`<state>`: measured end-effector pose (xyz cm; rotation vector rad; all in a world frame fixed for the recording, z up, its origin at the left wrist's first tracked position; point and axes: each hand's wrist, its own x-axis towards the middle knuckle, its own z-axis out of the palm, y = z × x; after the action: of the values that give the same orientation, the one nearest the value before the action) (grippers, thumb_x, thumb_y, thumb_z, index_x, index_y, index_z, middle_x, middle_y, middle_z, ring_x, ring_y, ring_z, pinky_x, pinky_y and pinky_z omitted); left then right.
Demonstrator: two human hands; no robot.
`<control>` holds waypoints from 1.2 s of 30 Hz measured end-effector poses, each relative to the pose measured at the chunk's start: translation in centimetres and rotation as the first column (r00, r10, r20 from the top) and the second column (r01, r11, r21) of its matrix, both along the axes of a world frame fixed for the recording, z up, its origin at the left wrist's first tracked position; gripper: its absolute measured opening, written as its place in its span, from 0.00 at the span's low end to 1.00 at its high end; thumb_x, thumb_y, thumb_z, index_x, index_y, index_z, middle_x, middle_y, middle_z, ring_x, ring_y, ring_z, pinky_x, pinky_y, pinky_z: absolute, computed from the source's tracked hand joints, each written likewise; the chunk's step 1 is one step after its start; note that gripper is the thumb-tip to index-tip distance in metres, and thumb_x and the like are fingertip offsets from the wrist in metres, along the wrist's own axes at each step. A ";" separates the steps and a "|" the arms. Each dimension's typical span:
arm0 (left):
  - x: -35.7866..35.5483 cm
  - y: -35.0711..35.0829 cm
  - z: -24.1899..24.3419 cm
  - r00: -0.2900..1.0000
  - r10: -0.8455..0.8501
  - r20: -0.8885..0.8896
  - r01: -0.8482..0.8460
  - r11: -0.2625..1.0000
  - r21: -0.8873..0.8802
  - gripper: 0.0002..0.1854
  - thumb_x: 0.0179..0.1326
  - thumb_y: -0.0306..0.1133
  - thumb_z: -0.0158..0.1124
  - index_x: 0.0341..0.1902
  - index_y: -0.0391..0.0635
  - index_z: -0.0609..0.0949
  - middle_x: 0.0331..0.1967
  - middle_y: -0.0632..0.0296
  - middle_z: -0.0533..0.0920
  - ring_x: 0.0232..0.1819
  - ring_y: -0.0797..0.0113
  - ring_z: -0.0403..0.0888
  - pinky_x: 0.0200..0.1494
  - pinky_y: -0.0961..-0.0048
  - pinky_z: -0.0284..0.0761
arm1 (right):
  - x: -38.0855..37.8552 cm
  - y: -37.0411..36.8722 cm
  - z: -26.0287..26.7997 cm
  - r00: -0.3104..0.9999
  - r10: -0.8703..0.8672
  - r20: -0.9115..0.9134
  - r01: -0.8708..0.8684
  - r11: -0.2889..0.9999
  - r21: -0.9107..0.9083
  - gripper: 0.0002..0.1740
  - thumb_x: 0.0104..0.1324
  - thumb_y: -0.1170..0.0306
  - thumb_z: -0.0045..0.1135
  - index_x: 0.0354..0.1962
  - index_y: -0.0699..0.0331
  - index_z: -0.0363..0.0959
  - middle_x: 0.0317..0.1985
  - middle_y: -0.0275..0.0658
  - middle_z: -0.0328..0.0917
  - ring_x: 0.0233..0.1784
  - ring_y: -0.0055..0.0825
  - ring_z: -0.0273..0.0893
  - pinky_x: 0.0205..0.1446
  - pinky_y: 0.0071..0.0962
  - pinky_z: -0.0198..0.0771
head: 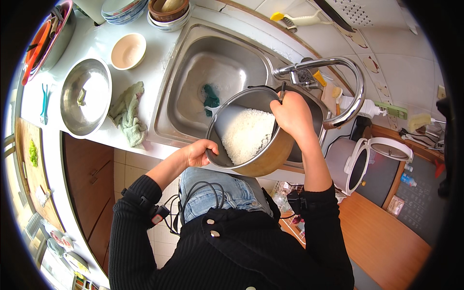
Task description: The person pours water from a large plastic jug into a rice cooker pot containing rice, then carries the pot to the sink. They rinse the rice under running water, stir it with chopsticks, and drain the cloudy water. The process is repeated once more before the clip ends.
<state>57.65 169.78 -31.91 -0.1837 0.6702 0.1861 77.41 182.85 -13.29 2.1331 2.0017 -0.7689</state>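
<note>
A metal inner pot (270, 159), dark inside and brownish outside, is tilted over the front edge of the sink. White rice grains (248, 134) lie heaped in it. My left hand (200, 152) grips the rim at the near left, thumb inside. My right hand (293, 112) holds the far right rim beside a dark, upright handle-like piece (282, 92). Behind the pot, the stainless steel sink (232, 54) shows a dark green item (210, 99) around its drain. The chrome faucet (357, 78) arches to the right of the pot, and no water stream is visible.
On the left counter are a steel bowl (69, 98) with a small scrap in it, a cream bowl (127, 51) and a green cloth (132, 121). Stacked bowls (170, 23) stand behind. An open rice cooker (340, 163) sits at right. A cutting board (36, 145) lies far left.
</note>
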 end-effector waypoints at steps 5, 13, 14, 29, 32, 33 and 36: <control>-0.1 0.0 -0.2 1.000 0.004 0.009 -0.004 1.000 -0.003 0.07 0.52 0.26 0.57 0.20 0.47 0.75 0.16 0.69 0.77 0.15 0.78 0.74 0.20 0.85 0.72 | -0.6 0.5 0.1 0.997 0.024 0.072 -0.019 0.998 -0.064 0.16 0.54 0.65 0.49 0.27 0.73 0.76 0.28 0.58 0.76 0.35 0.54 0.76 0.43 0.44 0.71; 0.0 0.0 -0.9 1.000 -0.014 -0.011 0.015 1.000 0.008 0.07 0.52 0.26 0.57 0.20 0.47 0.75 0.15 0.69 0.76 0.13 0.78 0.73 0.16 0.86 0.70 | -1.4 0.8 0.2 0.993 0.060 0.097 -0.054 0.997 -0.060 0.18 0.54 0.65 0.48 0.27 0.75 0.77 0.28 0.59 0.76 0.35 0.55 0.77 0.44 0.43 0.72; 0.0 -0.1 -0.9 1.000 -0.020 -0.010 0.020 1.000 0.012 0.07 0.52 0.26 0.57 0.20 0.47 0.75 0.15 0.69 0.76 0.13 0.78 0.73 0.16 0.86 0.70 | -1.5 0.8 0.2 0.994 0.057 0.093 -0.051 0.997 -0.063 0.17 0.54 0.65 0.49 0.26 0.75 0.75 0.27 0.59 0.75 0.34 0.54 0.76 0.43 0.44 0.71; 0.2 -1.8 -6.6 0.977 0.088 0.193 -0.068 0.992 -0.105 0.06 0.53 0.24 0.54 0.25 0.36 0.78 0.24 0.55 0.82 0.24 0.65 0.83 0.30 0.76 0.83 | -2.4 1.4 0.6 0.988 0.080 0.135 -0.068 0.993 -0.093 0.19 0.55 0.65 0.47 0.27 0.75 0.77 0.29 0.59 0.77 0.36 0.54 0.77 0.44 0.44 0.72; 0.2 -1.8 -6.8 0.984 0.064 0.169 -0.051 0.995 -0.081 0.06 0.53 0.24 0.54 0.24 0.36 0.78 0.23 0.55 0.82 0.23 0.66 0.83 0.28 0.77 0.83 | -2.4 1.4 0.4 0.989 0.082 0.123 -0.072 0.994 -0.085 0.19 0.55 0.65 0.48 0.27 0.76 0.76 0.28 0.60 0.76 0.34 0.55 0.77 0.43 0.44 0.72; 0.1 -1.7 -6.7 0.981 0.074 0.177 -0.059 0.994 -0.093 0.06 0.53 0.24 0.54 0.24 0.36 0.78 0.23 0.55 0.82 0.22 0.67 0.83 0.28 0.77 0.82 | -2.4 1.5 0.4 0.991 0.078 0.108 -0.070 0.995 -0.077 0.19 0.54 0.65 0.49 0.26 0.77 0.74 0.26 0.61 0.75 0.33 0.55 0.76 0.42 0.44 0.71; 0.1 -1.4 -6.1 0.980 0.074 0.184 -0.055 0.993 -0.103 0.06 0.53 0.24 0.54 0.23 0.38 0.78 0.22 0.57 0.82 0.21 0.68 0.82 0.25 0.79 0.81 | -2.4 1.6 0.4 0.988 0.089 0.124 -0.078 0.993 -0.091 0.19 0.55 0.65 0.47 0.26 0.76 0.76 0.28 0.60 0.76 0.34 0.54 0.77 0.43 0.44 0.72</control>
<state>57.72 168.35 -37.96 -0.3135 0.4858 0.1959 74.96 184.47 -12.91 1.9848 1.9425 -0.6745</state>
